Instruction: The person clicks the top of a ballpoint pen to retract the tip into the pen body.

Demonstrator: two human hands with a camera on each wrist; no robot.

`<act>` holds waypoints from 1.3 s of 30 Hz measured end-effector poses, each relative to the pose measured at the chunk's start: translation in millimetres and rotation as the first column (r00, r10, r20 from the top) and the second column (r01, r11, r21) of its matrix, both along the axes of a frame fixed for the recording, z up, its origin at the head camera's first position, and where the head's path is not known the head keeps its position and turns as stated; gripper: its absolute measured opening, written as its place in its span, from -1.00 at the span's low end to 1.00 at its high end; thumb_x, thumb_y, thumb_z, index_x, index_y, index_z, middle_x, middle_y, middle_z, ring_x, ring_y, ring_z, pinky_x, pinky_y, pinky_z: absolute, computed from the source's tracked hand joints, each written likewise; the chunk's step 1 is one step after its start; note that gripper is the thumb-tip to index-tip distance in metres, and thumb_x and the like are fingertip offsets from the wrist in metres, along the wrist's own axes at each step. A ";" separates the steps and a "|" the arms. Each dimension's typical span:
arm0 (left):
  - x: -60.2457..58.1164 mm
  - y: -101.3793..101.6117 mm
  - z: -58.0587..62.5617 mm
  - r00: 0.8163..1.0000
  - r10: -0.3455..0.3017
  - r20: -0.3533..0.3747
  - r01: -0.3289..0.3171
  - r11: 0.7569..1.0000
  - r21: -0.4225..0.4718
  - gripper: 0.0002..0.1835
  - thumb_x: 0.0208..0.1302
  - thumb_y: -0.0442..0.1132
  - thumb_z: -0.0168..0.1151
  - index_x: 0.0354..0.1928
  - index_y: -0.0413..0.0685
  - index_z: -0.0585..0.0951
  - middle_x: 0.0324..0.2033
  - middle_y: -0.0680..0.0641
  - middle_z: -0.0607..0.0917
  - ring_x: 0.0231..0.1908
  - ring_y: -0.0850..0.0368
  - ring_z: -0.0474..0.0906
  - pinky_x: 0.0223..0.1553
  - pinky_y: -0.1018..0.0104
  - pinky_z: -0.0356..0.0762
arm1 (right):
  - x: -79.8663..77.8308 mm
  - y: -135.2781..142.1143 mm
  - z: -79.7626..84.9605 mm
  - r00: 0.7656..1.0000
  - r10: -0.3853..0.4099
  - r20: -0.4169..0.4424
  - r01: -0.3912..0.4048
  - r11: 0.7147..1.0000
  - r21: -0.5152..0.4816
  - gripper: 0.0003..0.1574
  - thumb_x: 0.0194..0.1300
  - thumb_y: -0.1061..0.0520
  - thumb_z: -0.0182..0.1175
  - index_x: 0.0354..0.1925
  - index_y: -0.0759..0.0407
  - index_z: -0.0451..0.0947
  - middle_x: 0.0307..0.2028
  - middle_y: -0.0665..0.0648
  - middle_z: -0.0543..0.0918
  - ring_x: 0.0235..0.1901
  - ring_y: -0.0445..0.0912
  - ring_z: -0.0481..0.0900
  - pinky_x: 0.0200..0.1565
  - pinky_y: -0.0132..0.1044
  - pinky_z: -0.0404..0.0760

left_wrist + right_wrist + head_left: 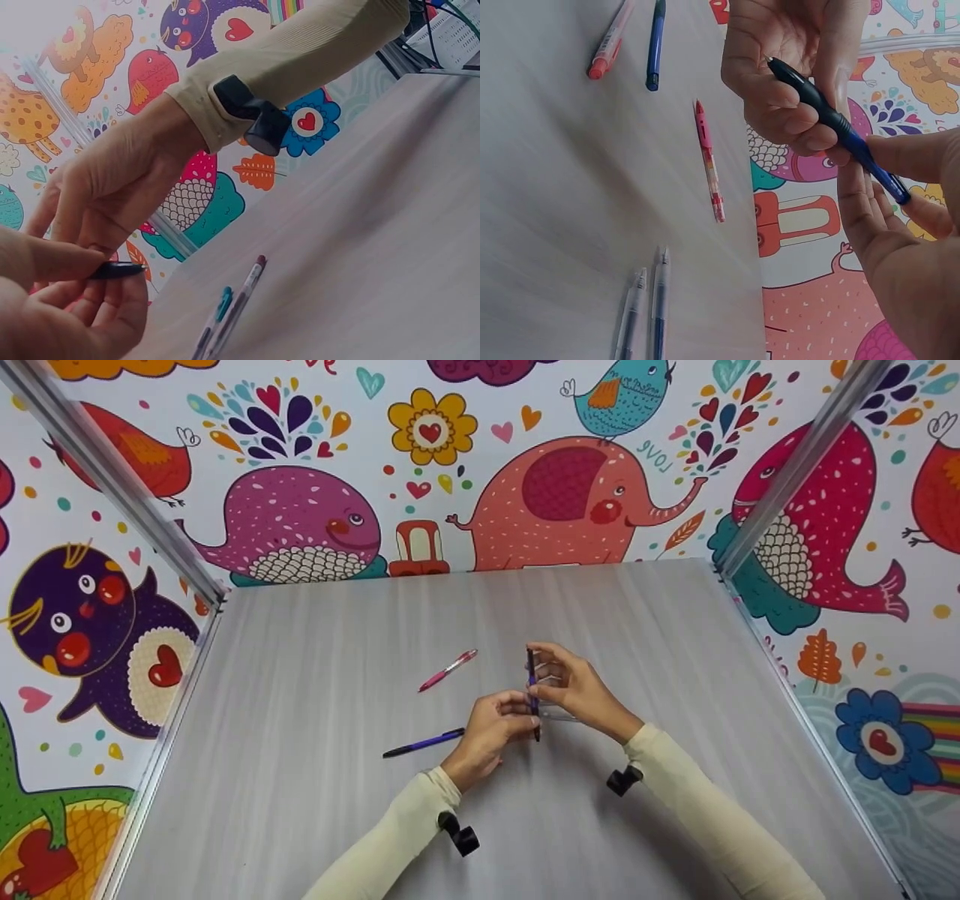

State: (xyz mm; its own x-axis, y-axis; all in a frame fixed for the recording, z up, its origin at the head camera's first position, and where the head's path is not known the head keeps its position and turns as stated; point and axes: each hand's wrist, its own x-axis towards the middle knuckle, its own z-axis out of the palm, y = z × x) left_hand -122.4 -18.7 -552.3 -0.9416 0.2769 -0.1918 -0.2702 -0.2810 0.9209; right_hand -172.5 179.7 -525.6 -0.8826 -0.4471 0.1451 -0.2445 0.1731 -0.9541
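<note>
A blue pen with a black grip [825, 112] is held up between both hands, its metal tip showing in the right wrist view. My left hand [491, 735] pinches it around the black grip near the tip. The thumb and fingers of my right hand [581, 686] grip its other, blue end. In the head view the held pen [533, 690] stands nearly upright in the picture. Below it on the table, partly covered by the hands, lie clear-bodied pens [559, 712]; the right wrist view shows two side by side, a clear pen [632, 315] and another [661, 300].
On the grey table [315, 660], a pink pen [448, 670] lies beyond the left hand. Another blue pen [424, 742] lies just left of that hand. The right wrist view also has a pale pen with a red end [609, 45]. Patterned walls and metal rails [161, 525] enclose the table.
</note>
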 end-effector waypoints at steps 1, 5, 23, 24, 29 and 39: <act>0.0 -0.2 -0.3 1.000 0.001 0.002 -0.001 1.000 0.001 -0.68 0.28 -0.60 0.40 0.07 -0.38 0.67 -0.13 -0.16 0.77 -0.14 0.00 0.77 -0.06 0.14 0.80 | 0.1 -0.3 -0.4 1.000 0.000 0.000 0.000 1.000 -0.006 -0.19 0.47 0.42 0.37 0.58 0.19 0.40 0.23 0.47 0.58 0.10 0.17 0.70 0.00 -0.24 0.78; -0.3 -0.6 -3.0 1.000 0.004 0.014 -0.004 1.000 0.000 -0.68 0.29 -0.60 0.40 0.07 -0.39 0.67 -0.14 -0.16 0.77 -0.16 0.01 0.78 -0.08 0.15 0.80 | 1.0 -1.8 -3.4 1.000 -0.006 0.008 0.006 1.000 -0.028 -0.19 0.46 0.43 0.38 0.57 0.23 0.40 0.21 0.42 0.59 0.08 0.15 0.71 0.00 -0.24 0.78; -2.1 -4.2 -4.8 1.000 -0.024 0.016 0.024 1.000 -0.009 -0.66 0.30 -0.54 0.40 0.11 -0.45 0.67 -0.15 -0.17 0.78 -0.14 -0.09 0.81 -0.09 0.16 0.80 | 1.8 -1.9 -8.1 0.999 -0.013 0.043 0.016 0.998 -0.065 -0.20 0.46 0.40 0.40 0.56 0.29 0.39 0.21 0.44 0.55 0.07 0.13 0.70 -0.02 -0.23 0.79; -1.9 -4.1 -5.2 1.000 -0.022 0.016 0.022 1.000 -0.014 -0.66 0.31 -0.54 0.40 0.11 -0.44 0.67 -0.15 -0.16 0.78 -0.15 -0.09 0.81 -0.09 0.17 0.80 | 2.0 -1.8 -8.6 0.999 -0.012 0.047 0.016 0.998 -0.067 -0.19 0.45 0.41 0.40 0.56 0.30 0.39 0.21 0.44 0.56 0.07 0.13 0.70 -0.01 -0.23 0.79; -0.8 -3.0 -6.7 1.000 -0.015 0.008 0.015 1.000 -0.023 -0.68 0.32 -0.54 0.40 0.10 -0.43 0.68 -0.17 -0.15 0.78 -0.18 -0.03 0.80 -0.10 0.19 0.79 | 2.2 -1.1 -11.2 0.998 -0.013 0.053 0.017 0.998 -0.065 -0.18 0.44 0.43 0.40 0.56 0.33 0.37 0.20 0.39 0.57 0.07 0.14 0.70 0.00 -0.21 0.79; -0.8 -2.0 -7.1 0.999 -0.021 -0.028 0.019 0.998 -0.064 -0.66 0.32 -0.51 0.40 0.12 -0.44 0.67 -0.12 -0.18 0.77 -0.20 0.07 0.75 -0.11 0.21 0.77 | 0.4 -1.0 -9.8 0.999 -0.034 -0.005 0.034 0.999 -0.025 -0.10 0.40 0.48 0.40 0.58 0.26 0.33 0.11 0.37 0.57 0.03 0.13 0.72 0.01 -0.27 0.76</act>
